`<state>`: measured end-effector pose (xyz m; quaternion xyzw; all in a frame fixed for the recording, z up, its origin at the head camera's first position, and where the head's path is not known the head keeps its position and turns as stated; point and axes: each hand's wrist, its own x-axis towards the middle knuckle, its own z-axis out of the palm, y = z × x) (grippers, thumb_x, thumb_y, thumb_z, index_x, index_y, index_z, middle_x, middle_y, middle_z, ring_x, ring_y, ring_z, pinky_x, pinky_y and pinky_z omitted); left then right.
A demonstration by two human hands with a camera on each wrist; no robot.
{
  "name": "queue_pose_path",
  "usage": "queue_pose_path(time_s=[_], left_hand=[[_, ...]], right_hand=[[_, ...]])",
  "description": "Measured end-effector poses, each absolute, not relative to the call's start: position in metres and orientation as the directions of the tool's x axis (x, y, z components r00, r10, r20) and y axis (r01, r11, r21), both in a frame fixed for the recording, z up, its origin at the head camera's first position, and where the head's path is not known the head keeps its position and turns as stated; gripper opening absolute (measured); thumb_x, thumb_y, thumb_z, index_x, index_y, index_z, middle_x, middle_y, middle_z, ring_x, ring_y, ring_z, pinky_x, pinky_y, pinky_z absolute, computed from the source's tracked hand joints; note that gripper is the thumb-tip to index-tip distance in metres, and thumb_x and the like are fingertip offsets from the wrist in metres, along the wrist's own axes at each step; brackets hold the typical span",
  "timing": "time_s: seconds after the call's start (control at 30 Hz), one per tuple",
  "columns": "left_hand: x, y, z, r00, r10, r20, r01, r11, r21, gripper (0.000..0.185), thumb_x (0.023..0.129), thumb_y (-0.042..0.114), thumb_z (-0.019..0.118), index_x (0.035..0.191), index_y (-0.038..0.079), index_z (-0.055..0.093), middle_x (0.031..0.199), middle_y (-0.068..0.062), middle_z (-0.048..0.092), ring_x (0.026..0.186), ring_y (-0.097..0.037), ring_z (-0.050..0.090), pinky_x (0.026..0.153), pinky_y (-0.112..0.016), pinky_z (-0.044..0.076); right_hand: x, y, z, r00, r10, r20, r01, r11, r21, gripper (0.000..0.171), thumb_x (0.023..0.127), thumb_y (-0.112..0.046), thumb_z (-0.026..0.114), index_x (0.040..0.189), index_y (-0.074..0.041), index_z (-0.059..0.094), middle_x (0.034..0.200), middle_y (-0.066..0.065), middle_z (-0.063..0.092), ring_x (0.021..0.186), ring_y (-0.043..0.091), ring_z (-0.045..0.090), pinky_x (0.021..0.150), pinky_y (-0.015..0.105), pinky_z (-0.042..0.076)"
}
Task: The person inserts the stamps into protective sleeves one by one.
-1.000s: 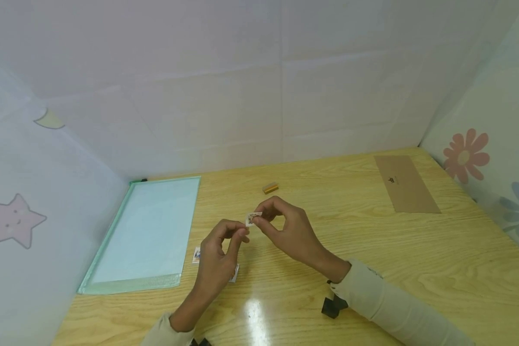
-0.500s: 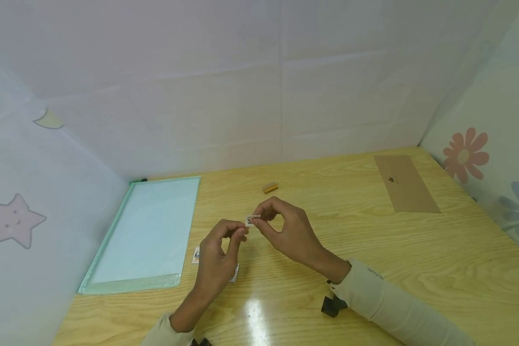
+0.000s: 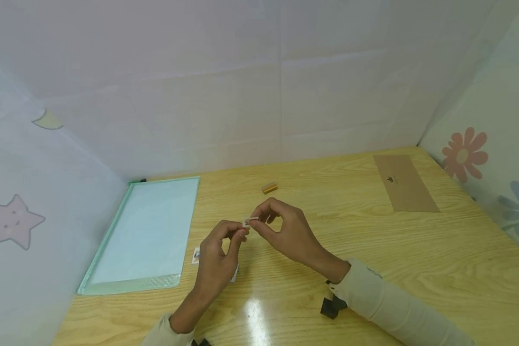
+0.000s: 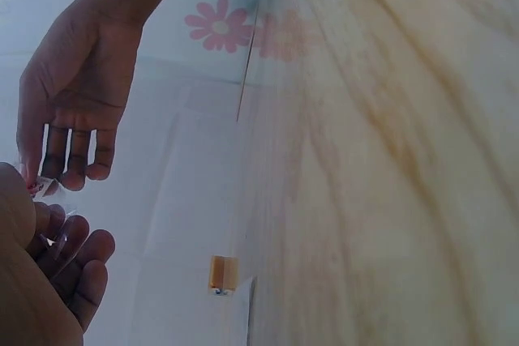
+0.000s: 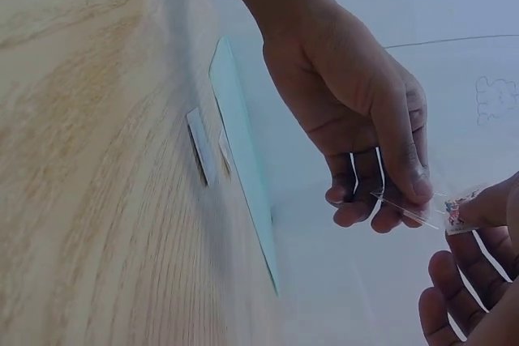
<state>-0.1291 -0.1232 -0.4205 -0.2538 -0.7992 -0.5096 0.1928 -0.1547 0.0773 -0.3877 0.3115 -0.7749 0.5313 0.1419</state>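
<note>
Between thumb and fingers my right hand (image 3: 290, 235) pinches a small white-bordered printed stamp (image 3: 246, 222), with a coloured picture on it. Right at its left edge are the fingertips of my left hand (image 3: 216, 259), which pinch a thin clear plastic sleeve (image 5: 409, 210). In the right wrist view the sleeve's edge overlaps the stamp; I cannot tell whether the stamp is inside it. Both hands are raised above the table. Another stamp (image 3: 196, 255) lies left of the left hand, and one more (image 3: 234, 274) is partly hidden behind that hand.
A clear zip pouch with a green border (image 3: 142, 230) lies at the left of the wooden table (image 3: 350, 288). A small yellow-brown block (image 3: 269, 188) lies beyond the hands. At the back right is a flat brown card (image 3: 406, 185). White cloth walls (image 3: 199, 86) enclose the table.
The stamp in my right hand has tipped to a flatter angle and shifted slightly left, toward the left fingertips. The left hand has barely moved.
</note>
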Motion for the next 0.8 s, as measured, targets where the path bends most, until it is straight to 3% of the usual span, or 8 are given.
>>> queue_pose_path(time_s=[0.23,0.43,0.63,0.8], left_hand=[[-0.129,-0.123,-0.421,-0.800,0.201,0.565,0.597,0.354,0.720,0.011,0.100,0.008,0.062,0.111,0.010,0.066,0.097,0.003,0.065,0.083,-0.017,0.064,0.074,-0.026,0.053],[-0.130,-0.123,-0.422,-0.796,0.199,0.572,0.603,0.356,0.714,0.011,0.100,0.007,0.062,0.110,0.009,0.066,0.096,0.004,0.065,0.082,-0.013,0.063,0.072,-0.025,0.053],[-0.130,-0.123,-0.422,-0.796,0.188,0.575,0.600,0.366,0.711,0.012,0.099,0.005,0.063,0.110,0.011,0.066,0.096,0.006,0.065,0.080,-0.013,0.063,0.070,-0.025,0.052],[-0.130,-0.122,-0.421,-0.793,0.183,0.581,0.600,0.392,0.697,0.015,0.097,0.002,0.065,0.109,0.011,0.066,0.095,0.009,0.063,0.079,-0.013,0.062,0.068,-0.024,0.051]], right_hand=[[-0.156,0.079,-0.388,-0.860,-0.332,0.387,-0.455,0.157,-0.877,0.012,0.095,-0.030,0.074,0.102,-0.023,0.067,0.096,-0.007,0.066,0.082,0.016,0.059,0.080,0.036,0.054],[-0.158,0.083,-0.384,-0.886,-0.376,0.272,-0.335,0.113,-0.936,0.014,0.096,-0.033,0.071,0.103,-0.021,0.070,0.095,-0.002,0.069,0.086,0.021,0.063,0.081,0.042,0.053],[-0.159,0.087,-0.381,-0.876,-0.384,0.290,-0.370,0.153,-0.916,0.015,0.099,-0.034,0.066,0.105,-0.021,0.071,0.097,-0.003,0.071,0.085,0.021,0.066,0.072,0.038,0.055],[-0.159,0.087,-0.380,-0.870,-0.371,0.325,-0.423,0.222,-0.879,0.012,0.099,-0.034,0.066,0.104,-0.024,0.070,0.091,-0.008,0.070,0.078,0.013,0.065,0.067,0.034,0.054]])
